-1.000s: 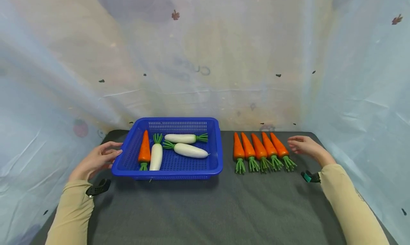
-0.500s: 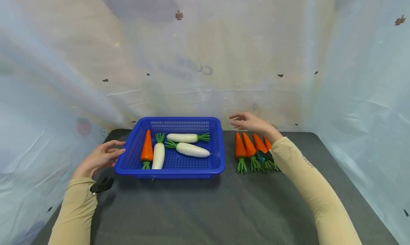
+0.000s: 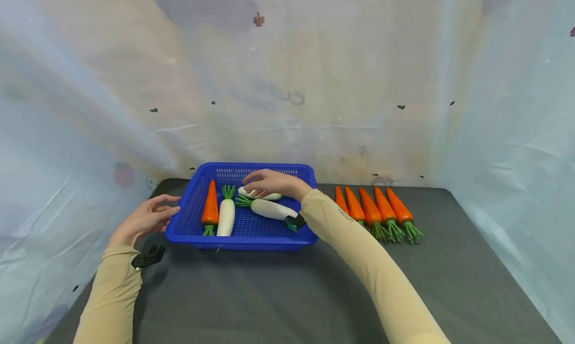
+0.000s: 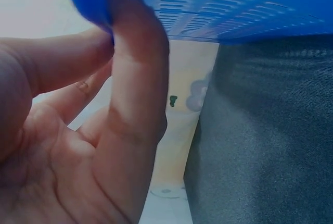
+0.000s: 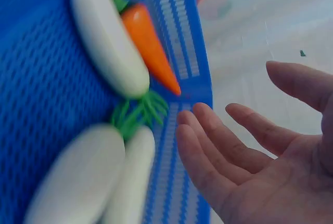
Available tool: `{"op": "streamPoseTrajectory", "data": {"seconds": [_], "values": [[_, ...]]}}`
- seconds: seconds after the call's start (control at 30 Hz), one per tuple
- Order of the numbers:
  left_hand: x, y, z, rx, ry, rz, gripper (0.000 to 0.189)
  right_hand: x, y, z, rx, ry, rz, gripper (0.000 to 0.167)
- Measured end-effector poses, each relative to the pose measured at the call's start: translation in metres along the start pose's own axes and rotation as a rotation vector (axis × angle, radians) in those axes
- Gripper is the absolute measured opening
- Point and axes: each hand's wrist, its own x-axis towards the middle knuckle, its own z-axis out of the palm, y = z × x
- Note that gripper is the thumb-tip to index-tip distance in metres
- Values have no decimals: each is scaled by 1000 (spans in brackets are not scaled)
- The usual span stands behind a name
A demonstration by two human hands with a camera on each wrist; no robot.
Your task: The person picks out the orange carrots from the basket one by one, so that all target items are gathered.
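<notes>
My left hand (image 3: 145,220) grips the left rim of a blue plastic basket (image 3: 242,243); in the left wrist view its thumb and finger (image 4: 138,73) meet at the rim. Inside the basket, a carrot (image 3: 209,204) lies along the left side with a white radish (image 3: 226,216) beside it. Two more white radishes lie crosswise, the nearer radish (image 3: 271,209) in plain sight and the farther one partly hidden. Over these hovers my right hand (image 3: 274,182), holding nothing. Its fingers are spread and relaxed in the right wrist view, above the basket's edge.
To the right of the basket, several carrots (image 3: 397,204) lie in a row on the dark grey tabletop (image 3: 269,294), green tops toward me. My right sleeve (image 3: 359,249) overlaps the leftmost ones. Pale curtains (image 3: 359,69) hang close behind the table and at both sides.
My right hand has travelled left from beside the carrot row, across it, to above the basket. The left hand stays at the basket's rim. The carrots and radishes keep their places.
</notes>
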Motion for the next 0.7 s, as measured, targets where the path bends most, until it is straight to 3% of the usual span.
{"op": "streamPoseTrajectory", "data": {"seconds": [0.3,0.7], "values": [[-4,-3,-2,-44,-9,2,62,39,-6,36,338,-88,86,44],[-9,-3,4,-52,11,-11,62,63,-2,60,399,-126,193,53]]}}
